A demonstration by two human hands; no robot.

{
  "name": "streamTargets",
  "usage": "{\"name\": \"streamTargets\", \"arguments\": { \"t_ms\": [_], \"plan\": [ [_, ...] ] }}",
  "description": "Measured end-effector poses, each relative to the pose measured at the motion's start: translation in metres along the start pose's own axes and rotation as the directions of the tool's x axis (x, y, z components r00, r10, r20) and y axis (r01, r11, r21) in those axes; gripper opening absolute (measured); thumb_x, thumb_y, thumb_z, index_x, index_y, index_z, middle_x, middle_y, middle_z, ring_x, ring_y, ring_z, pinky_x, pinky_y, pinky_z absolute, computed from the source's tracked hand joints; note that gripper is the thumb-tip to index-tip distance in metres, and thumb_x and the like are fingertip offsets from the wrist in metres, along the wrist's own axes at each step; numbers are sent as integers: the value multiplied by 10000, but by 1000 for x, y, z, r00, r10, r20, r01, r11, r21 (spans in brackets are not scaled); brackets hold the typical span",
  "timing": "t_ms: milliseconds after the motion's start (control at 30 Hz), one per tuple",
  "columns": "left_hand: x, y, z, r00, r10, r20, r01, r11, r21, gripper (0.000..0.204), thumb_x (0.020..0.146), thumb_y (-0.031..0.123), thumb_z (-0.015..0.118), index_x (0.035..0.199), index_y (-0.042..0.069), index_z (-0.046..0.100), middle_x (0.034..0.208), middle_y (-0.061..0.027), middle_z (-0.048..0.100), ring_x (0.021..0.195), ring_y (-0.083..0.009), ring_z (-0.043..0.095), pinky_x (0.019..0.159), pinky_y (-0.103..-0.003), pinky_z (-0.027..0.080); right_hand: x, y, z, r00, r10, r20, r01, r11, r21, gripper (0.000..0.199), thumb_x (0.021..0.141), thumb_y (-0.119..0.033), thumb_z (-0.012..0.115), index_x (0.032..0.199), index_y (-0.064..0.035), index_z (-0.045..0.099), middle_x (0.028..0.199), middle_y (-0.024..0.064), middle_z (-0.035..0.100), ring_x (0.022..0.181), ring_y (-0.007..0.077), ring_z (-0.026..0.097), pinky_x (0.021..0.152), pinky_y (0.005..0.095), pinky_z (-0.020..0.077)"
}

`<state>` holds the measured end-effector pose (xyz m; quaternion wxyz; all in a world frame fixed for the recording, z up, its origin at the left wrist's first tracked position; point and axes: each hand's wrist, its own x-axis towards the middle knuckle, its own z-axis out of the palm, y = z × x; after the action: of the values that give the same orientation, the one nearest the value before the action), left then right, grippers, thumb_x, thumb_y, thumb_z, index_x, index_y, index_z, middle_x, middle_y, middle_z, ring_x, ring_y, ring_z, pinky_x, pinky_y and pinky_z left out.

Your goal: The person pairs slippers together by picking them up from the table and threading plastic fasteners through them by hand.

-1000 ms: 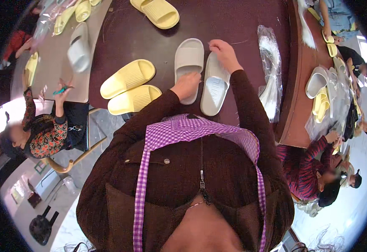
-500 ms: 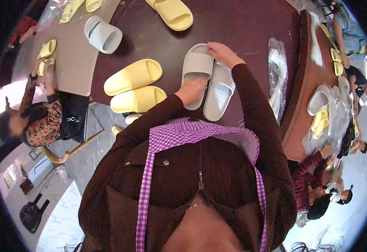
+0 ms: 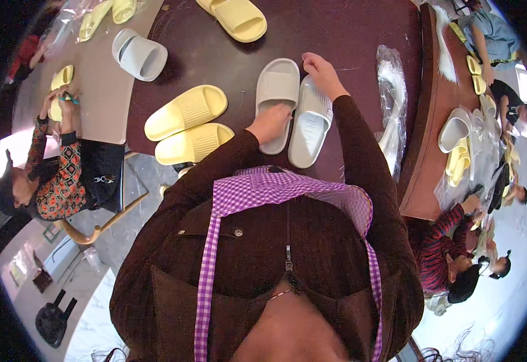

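Two grey slippers lie side by side on the dark table before me, toes pointing away. My left hand (image 3: 271, 123) grips the left grey slipper (image 3: 277, 84) at the opening below its ribbed strap, the fingers partly hidden there. Over the toe of the right grey slipper (image 3: 306, 140) is my right hand (image 3: 322, 75), its fingers drawn together; whether something thin is between them cannot be made out. To the left rest two yellow slippers, a farther one (image 3: 182, 111) and a nearer one (image 3: 194, 145), set at a slant.
Pale grey slippers (image 3: 142, 55) and a yellow pair (image 3: 242, 21) lie farther off. A clear plastic bundle of white strands (image 3: 391, 108) is on the right, before a raised brown edge (image 3: 421, 139) with more slippers beyond. Other people work on both sides; one (image 3: 58, 181) handles a yellow slipper.
My right hand has come off the left grey slipper's toe and shifted right, over the other slipper. My left hand stays at the strap opening. The whole view has shifted slightly.
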<state>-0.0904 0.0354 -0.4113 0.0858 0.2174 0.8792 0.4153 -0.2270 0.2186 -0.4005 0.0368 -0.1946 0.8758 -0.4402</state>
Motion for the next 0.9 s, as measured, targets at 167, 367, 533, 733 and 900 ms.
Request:
{"name": "streamTargets", "arguments": {
  "t_ms": [167,367,533,733,900],
  "plan": [
    [0,-1,0,1000,-16,20,16,1000,22,156,851,150,486,899,3,507,909,-199,551,850,-381,546,724,-450,451,5,-6,0,992,-93,85,102,988,-113,102,798,-95,519,865,-19,536,1104,161,569,923,325,569,783,388,445],
    [0,0,1,999,-38,32,37,999,14,169,853,157,481,909,-1,500,924,-201,556,867,-383,543,741,-452,447,11,-9,-1,962,16,271,108,892,-439,102,793,-104,514,866,-39,546,947,170,602,855,376,560,732,457,442],
    [-7,5,-5,998,-48,-39,45,997,-60,202,842,119,484,1008,8,516,959,-198,562,887,-370,550,758,-420,451,-2,-19,-5,999,-45,13,47,948,-314,107,795,-113,518,867,-44,555,834,161,596,826,365,558,707,454,440],
    [6,43,-56,906,80,-417,-144,982,-124,268,828,60,496,1091,12,517,926,-159,578,776,-256,587,681,-313,471,-50,-58,-5,986,-134,-97,115,978,-176,83,804,-72,528,845,0,534,819,159,569,815,330,547,731,383,439],
    [38,43,-74,983,-54,-177,-23,915,-402,262,821,64,513,1074,-4,518,973,-164,594,830,-285,589,735,-334,470,-75,-109,-2,965,-174,-197,155,982,-111,75,803,-34,520,863,6,538,812,140,569,784,298,559,717,348,451]
  ]
}}
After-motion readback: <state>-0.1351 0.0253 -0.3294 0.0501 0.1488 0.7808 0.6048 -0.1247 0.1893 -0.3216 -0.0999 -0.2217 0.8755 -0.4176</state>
